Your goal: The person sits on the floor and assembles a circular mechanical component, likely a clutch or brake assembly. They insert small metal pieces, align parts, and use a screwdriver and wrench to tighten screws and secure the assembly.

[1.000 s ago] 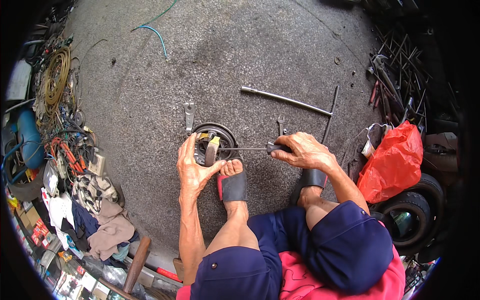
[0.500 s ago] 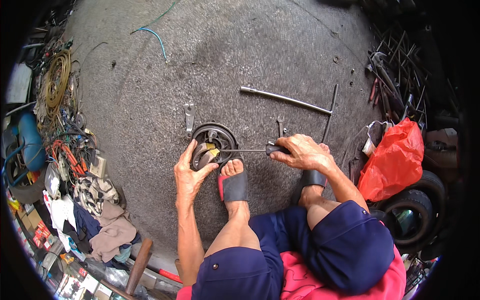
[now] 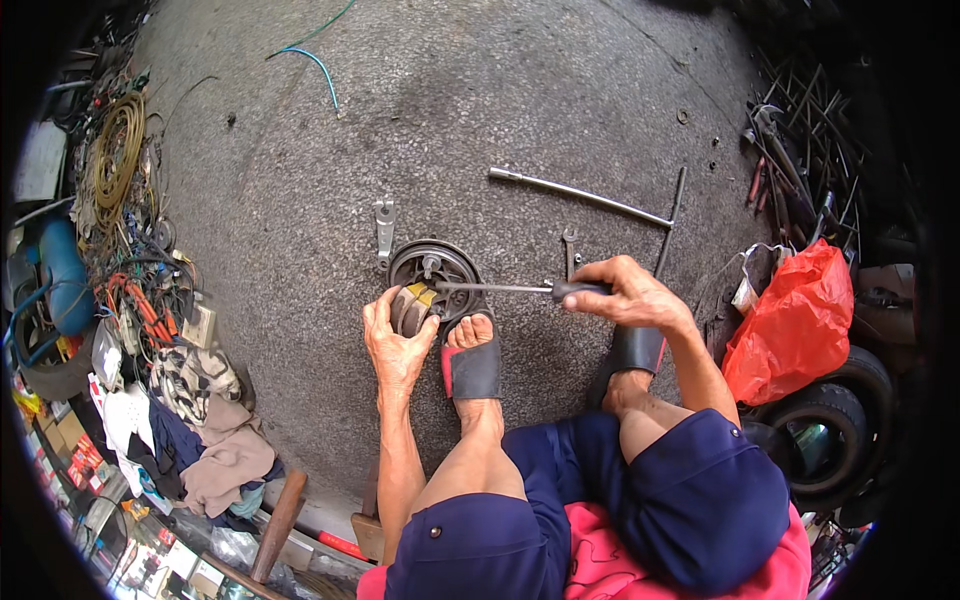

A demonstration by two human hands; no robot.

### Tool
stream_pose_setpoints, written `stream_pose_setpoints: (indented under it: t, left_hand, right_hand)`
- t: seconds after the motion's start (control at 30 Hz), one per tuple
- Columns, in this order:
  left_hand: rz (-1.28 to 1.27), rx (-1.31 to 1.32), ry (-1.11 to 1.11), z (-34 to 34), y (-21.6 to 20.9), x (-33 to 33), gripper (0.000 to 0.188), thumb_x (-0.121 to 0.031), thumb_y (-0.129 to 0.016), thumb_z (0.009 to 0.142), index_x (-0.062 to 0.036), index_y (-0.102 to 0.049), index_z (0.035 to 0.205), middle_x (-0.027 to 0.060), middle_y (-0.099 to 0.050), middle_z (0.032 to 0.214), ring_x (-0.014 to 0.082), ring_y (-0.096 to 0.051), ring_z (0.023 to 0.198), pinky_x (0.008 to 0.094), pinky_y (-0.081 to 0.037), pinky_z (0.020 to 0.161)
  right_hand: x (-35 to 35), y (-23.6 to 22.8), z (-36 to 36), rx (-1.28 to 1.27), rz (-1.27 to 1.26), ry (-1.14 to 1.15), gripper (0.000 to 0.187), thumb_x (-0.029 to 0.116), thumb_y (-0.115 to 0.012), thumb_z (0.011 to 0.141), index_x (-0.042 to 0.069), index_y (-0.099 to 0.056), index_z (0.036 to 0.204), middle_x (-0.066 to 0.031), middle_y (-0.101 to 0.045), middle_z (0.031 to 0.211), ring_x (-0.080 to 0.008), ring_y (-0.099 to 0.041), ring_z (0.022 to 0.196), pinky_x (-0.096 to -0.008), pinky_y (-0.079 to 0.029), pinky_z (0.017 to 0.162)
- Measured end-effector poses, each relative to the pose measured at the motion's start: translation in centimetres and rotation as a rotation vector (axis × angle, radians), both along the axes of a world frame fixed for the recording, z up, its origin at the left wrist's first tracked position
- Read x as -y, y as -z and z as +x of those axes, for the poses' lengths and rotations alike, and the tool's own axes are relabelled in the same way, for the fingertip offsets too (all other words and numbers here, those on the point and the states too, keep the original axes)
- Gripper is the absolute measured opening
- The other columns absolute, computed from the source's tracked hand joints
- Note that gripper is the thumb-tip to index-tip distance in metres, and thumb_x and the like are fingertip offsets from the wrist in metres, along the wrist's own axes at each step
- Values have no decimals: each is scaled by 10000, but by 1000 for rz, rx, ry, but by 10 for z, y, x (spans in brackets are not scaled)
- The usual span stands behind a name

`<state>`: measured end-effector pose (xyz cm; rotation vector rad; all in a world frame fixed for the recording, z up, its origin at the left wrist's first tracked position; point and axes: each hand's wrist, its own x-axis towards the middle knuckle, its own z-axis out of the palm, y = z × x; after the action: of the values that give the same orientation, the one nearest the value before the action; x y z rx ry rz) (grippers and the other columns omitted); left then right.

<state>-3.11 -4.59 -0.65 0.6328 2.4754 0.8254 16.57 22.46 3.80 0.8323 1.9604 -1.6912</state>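
A round drum-brake plate point(image 3: 462, 262) lies on the ground just beyond my left foot. My left hand point(image 3: 396, 352) is closed on a pair of curved brake shoes point(image 3: 408, 312) at the plate's near left, thumb on one side and fingers on the other. Yellowish patches show on the shoes. In my right hand point(image 3: 638, 298) is a screwdriver point(image 3: 510, 289), gripped by its dark handle. Its shaft runs level to the left across the plate, and the tip reaches the shoes' upper end. Whether the tip is wedged in there, I cannot tell.
A metal lever arm point(image 3: 384, 232) lies beyond the plate. Farther right are a T-handle socket wrench point(image 3: 590, 196) and a small spanner point(image 3: 569, 252). A red plastic bag point(image 3: 790, 318) and tyres point(image 3: 825, 425) stand at right; cloths point(image 3: 225, 465) and cables crowd the left.
My left fingers have moved from the plate's rim to close round the brake shoes, which now sit tilted up together. My right hand and the screwdriver have shifted slightly right and up.
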Motion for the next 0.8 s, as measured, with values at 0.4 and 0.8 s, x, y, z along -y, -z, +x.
stream_pose_setpoints:
  t: [0.4, 0.8]
  left_hand:
    - [127, -8, 224, -7, -16, -8, 587, -21, -833, 685, -50, -639, 1238, 82, -638, 1021, 211, -633, 961, 335, -514, 846]
    - [1218, 1737, -498, -5, -73, -61, 712, -461, -693, 891, 54, -492, 1340, 90, -534, 880, 175, -516, 748, 309, -476, 642]
  right_hand:
    - [-11, 53, 26, 130, 461, 291, 473, 446, -647, 915, -14, -693, 1016, -223, -691, 849, -373, -687, 830, -450, -506, 735]
    - [8, 35, 30, -29, 803, 68, 252, 225, -675, 892, 6, -553, 916, -190, -626, 864, -406, -637, 839, -489, -499, 758]
